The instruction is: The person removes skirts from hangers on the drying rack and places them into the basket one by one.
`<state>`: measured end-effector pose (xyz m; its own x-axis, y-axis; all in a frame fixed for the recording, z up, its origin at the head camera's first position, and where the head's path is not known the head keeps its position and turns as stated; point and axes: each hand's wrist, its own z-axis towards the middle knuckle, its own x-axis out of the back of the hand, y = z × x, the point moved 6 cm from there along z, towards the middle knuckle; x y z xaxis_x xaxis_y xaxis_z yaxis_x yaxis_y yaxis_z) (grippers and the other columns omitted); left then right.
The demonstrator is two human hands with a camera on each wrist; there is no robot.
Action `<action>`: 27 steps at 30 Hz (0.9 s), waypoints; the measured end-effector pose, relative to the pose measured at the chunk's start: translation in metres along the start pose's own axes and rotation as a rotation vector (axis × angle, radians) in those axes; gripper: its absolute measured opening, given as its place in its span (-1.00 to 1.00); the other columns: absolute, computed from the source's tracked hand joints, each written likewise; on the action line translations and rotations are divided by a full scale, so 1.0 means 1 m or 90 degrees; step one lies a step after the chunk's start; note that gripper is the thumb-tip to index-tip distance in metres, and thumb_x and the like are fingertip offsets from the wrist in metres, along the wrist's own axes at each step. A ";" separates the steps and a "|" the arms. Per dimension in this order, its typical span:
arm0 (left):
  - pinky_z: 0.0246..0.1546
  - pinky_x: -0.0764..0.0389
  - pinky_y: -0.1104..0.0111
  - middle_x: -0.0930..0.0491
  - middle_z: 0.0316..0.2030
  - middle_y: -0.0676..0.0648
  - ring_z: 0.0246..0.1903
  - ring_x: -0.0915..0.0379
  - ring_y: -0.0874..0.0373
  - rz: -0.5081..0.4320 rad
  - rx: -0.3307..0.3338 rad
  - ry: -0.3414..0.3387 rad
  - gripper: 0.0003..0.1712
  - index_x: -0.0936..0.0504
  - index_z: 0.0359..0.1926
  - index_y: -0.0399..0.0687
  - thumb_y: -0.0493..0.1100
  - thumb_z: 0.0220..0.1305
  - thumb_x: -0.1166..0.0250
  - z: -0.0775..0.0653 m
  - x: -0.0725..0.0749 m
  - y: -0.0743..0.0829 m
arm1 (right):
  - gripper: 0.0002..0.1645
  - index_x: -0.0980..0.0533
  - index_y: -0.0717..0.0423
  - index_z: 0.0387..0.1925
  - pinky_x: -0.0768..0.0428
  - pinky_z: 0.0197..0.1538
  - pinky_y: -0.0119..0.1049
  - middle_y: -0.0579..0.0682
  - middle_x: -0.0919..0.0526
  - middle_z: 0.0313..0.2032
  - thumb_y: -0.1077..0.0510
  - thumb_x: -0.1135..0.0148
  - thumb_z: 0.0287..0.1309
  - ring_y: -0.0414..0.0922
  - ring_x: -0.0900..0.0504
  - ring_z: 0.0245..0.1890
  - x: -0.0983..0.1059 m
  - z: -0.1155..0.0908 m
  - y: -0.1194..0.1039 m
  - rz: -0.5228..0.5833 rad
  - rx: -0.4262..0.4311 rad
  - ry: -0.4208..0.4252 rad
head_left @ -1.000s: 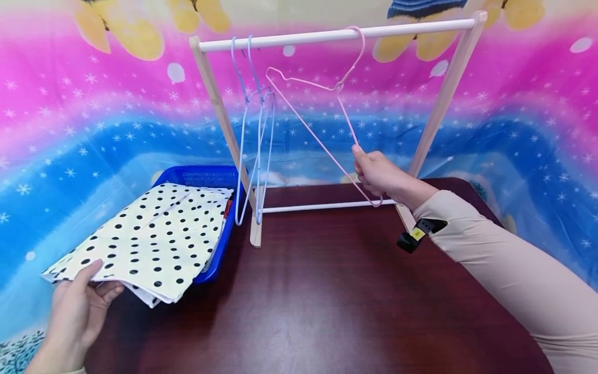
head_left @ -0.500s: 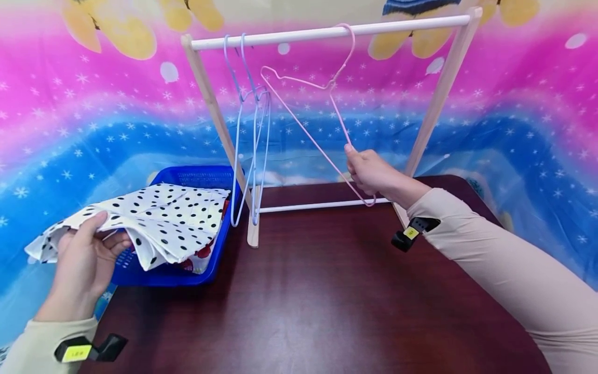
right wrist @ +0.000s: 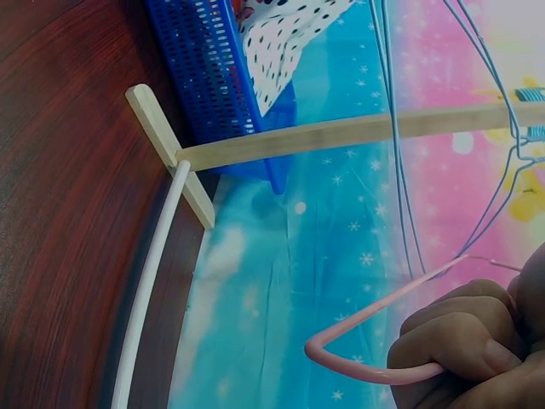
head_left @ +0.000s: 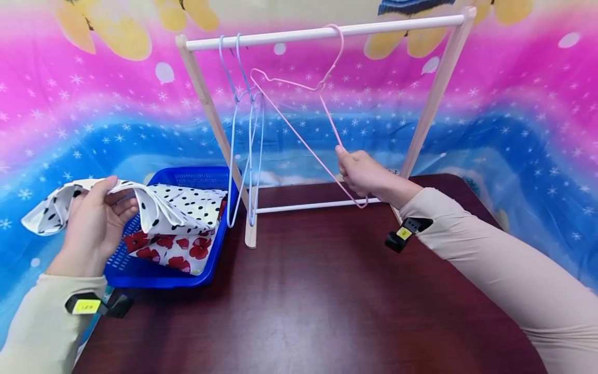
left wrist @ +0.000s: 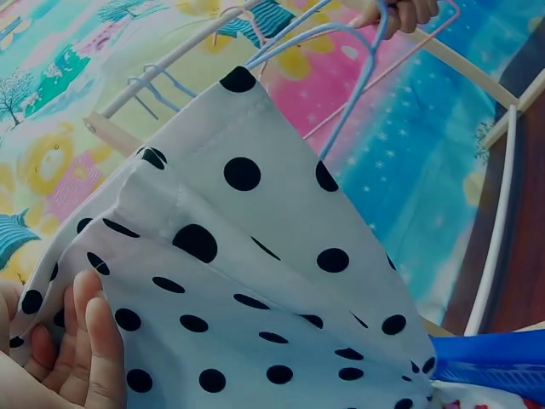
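Observation:
At the left of the head view, my left hand [head_left: 100, 223] pinches the near edge of a white cloth with black polka dots [head_left: 191, 204]. Its near part is lifted and folded over, while the far part lies in the blue basket [head_left: 173, 281]. The left wrist view shows the polka-dot cloth [left wrist: 255, 281] close up. With my right hand [head_left: 366, 174] I grip the lower right side of a pink hanger [head_left: 299, 136], whose hook sits over the rack's top bar [head_left: 280, 36]. In the right wrist view my curled fingers [right wrist: 460, 341] close round the hanger's wire.
Two blue hangers [head_left: 251, 161] hang at the rack's left end, beside the basket. A white cloth with red flowers [head_left: 179, 252] lies in the basket. The wooden rack's right post [head_left: 436, 98] and lower bar [head_left: 317, 205] stand on the dark table [head_left: 299, 291].
My left hand has risen with the polka-dot cloth's near edge, folding it up and baring the red-flowered cloth. The right hand keeps its grip on the pink hanger; the whole view has shifted slightly.

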<state>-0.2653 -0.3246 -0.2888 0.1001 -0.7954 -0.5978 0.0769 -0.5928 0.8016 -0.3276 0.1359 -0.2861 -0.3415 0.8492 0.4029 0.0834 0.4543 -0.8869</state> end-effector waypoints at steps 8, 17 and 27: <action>-0.48 -0.69 0.35 -0.75 -0.45 -0.10 -0.60 -0.63 0.08 0.095 0.055 0.048 -0.62 -0.21 0.01 -0.04 -0.11 0.44 -0.26 0.025 -0.012 -0.002 | -0.27 -0.20 0.05 -0.59 -0.09 -0.64 -0.37 -0.18 -0.10 -0.79 -0.35 0.42 0.54 -0.24 -0.05 -0.78 -0.003 0.001 -0.002 -0.008 0.000 -0.001; -0.43 -0.71 0.44 -0.74 -0.47 0.04 -0.55 -0.64 0.23 0.224 0.091 0.108 -0.62 -0.32 0.03 -0.03 0.00 0.42 -0.28 0.056 -0.020 -0.015 | -0.29 -0.24 0.08 -0.53 -0.12 -0.63 -0.35 -0.17 -0.12 -0.77 -0.34 0.43 0.55 -0.22 -0.08 -0.77 -0.006 0.000 -0.006 -0.019 0.005 -0.001; -0.37 -0.67 0.54 -0.67 -0.52 0.24 -0.50 -0.65 0.39 0.469 0.110 0.161 -0.76 -0.39 -0.02 0.08 0.08 0.50 -0.12 0.084 -0.025 -0.043 | -0.27 -0.23 0.07 -0.54 -0.10 -0.62 -0.35 -0.18 -0.09 -0.77 -0.37 0.43 0.53 -0.23 -0.05 -0.77 -0.008 -0.002 -0.006 -0.004 -0.004 -0.006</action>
<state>-0.3548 -0.2903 -0.3082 0.2894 -0.9497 0.1202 -0.2501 0.0462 0.9671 -0.3235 0.1270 -0.2836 -0.3510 0.8440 0.4055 0.0875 0.4607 -0.8832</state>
